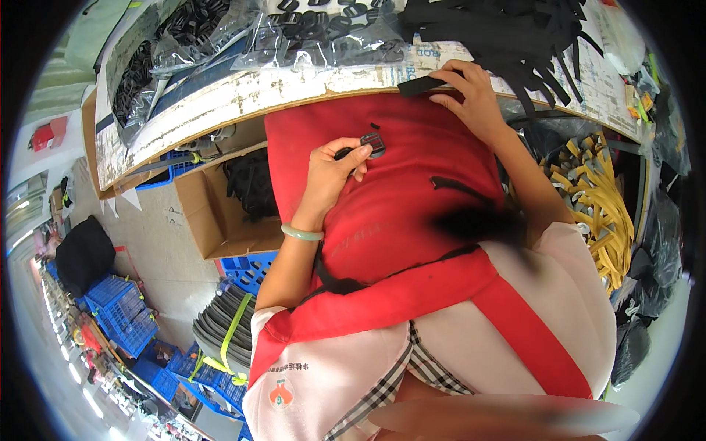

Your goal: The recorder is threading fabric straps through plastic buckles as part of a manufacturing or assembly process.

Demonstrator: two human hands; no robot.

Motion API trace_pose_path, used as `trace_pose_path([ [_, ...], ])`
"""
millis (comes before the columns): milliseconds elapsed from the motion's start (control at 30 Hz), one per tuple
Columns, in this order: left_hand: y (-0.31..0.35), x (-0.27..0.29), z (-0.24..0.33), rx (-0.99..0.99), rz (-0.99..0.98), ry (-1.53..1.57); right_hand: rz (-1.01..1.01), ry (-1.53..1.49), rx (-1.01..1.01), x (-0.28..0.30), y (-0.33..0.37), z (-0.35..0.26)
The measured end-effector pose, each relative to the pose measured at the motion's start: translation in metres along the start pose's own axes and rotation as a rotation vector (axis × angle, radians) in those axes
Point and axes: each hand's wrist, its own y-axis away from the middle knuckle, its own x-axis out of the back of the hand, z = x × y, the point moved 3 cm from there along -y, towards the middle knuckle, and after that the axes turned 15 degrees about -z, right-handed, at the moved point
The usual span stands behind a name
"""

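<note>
My left hand (332, 173) is closed, pinching a black plastic buckle (376, 145) between thumb and fingers above the red apron (412, 198). Another dark bit shows inside that palm, too covered to name. At the table's front edge, my right hand (471, 95) grips one end of a short black webbing strap (419, 86), whose other end points left toward the buckle. Strap and buckle are apart. A short piece of black strap (460, 188) lies on the apron over my lap.
Clear bags of black buckles (316, 33) lie on the worn white table (220, 95). A heap of black straps (500, 37) hangs over its edge at right. Below stand an open cardboard box (202, 209), a yellow strap bundle (599, 213) and blue crates (121, 312).
</note>
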Motion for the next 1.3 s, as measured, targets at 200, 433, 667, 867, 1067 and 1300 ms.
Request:
trace_pose_path([
  [200,0.000,-0.002,0.013,-0.027,0.121,-0.002,0.142,0.034,0.089,0.003,-0.023,-0.030],
  [433,0.006,-0.003,0.037,-0.187,0.242,-0.047,-0.292,-0.714,-0.073,0.022,-0.036,-0.138],
  [667,0.006,0.005,0.042,-0.292,0.337,-0.256,-0.638,-1.310,-0.499,-0.031,-0.024,-0.115],
  [867,0.003,0.007,0.048,-0.432,0.376,-0.702,-0.546,-1.507,-0.608,-0.040,-0.036,-0.118],
  [1067,0.000,0.008,0.051,-0.511,0.391,-0.851,-0.535,-1.665,-0.565,-0.045,-0.044,-0.116],
  [1300,0.001,0.014,0.051,-0.547,0.395,-0.849,-0.412,-1.595,-0.447,-0.057,-0.050,-0.119],
])
